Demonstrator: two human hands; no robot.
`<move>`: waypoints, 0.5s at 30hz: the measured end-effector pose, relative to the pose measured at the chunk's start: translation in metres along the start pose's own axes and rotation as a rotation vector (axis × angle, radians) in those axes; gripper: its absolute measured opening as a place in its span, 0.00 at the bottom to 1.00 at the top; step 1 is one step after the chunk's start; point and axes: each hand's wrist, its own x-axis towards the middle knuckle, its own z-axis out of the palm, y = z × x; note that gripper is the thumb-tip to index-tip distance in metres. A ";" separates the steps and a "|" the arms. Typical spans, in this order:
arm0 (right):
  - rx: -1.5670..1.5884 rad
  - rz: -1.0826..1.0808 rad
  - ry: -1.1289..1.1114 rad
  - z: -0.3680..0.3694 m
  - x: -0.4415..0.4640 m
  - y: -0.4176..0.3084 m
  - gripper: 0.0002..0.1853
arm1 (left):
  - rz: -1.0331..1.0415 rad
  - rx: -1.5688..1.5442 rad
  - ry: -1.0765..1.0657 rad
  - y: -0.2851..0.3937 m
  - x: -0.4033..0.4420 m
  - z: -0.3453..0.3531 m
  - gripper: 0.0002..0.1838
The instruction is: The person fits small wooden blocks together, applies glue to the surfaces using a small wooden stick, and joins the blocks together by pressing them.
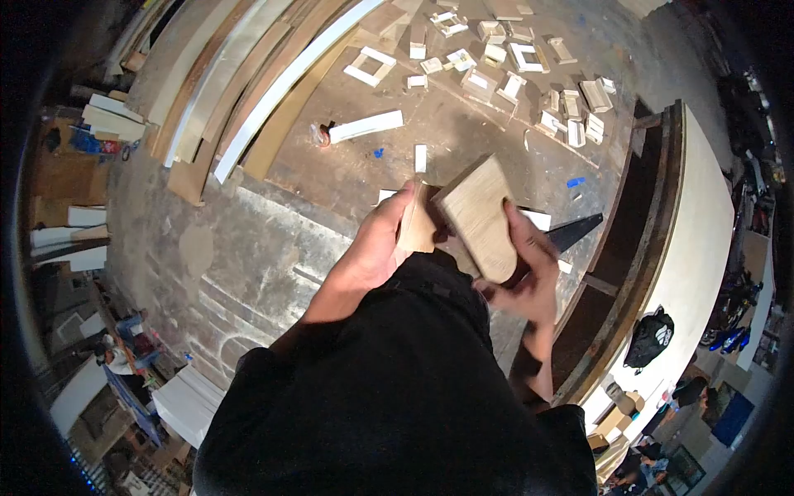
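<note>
In the head view, my left hand (380,236) is closed around a small pale wood block (418,221), held upright in front of my body. A larger flat wooden piece (480,217) with a rounded lower end sits in my right hand (529,264), fingers along its right edge and underneath. The two pieces are close together at their near sides; whether they touch I cannot tell. Behind my right hand, a dark tapered blade-like object (576,231) lies on the floor beside a white offcut (538,220).
Long boards (240,91) lie stacked at upper left. Several small wooden frames (370,66) and blocks are scattered ahead. A white plank piece (365,126) lies nearer. To the right stands a long pale-topped table (691,215) with a black bag (650,339). People work at the lower edges.
</note>
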 end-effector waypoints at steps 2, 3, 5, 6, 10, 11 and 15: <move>-0.028 -0.034 -0.015 0.007 -0.001 -0.004 0.51 | 0.181 -0.169 -0.007 0.001 0.002 0.009 0.28; -0.065 -0.015 -0.065 0.008 -0.001 -0.009 0.51 | 0.184 -0.223 -0.033 -0.008 0.007 0.016 0.28; -0.057 0.052 -0.114 0.029 -0.005 0.001 0.51 | 0.200 -0.368 -0.048 -0.005 0.002 0.011 0.28; -0.096 0.093 -0.120 0.038 -0.003 0.005 0.50 | 0.249 -0.346 -0.034 0.000 0.000 0.010 0.29; 0.048 0.247 0.084 0.051 0.003 0.019 0.48 | 0.398 -0.362 0.093 0.000 0.004 -0.012 0.28; 0.050 0.252 0.082 0.056 0.005 0.017 0.48 | 0.395 -0.364 0.098 0.000 0.003 -0.019 0.28; 0.220 0.295 0.139 0.074 0.012 0.003 0.48 | 0.349 -0.408 0.130 0.005 0.000 -0.014 0.29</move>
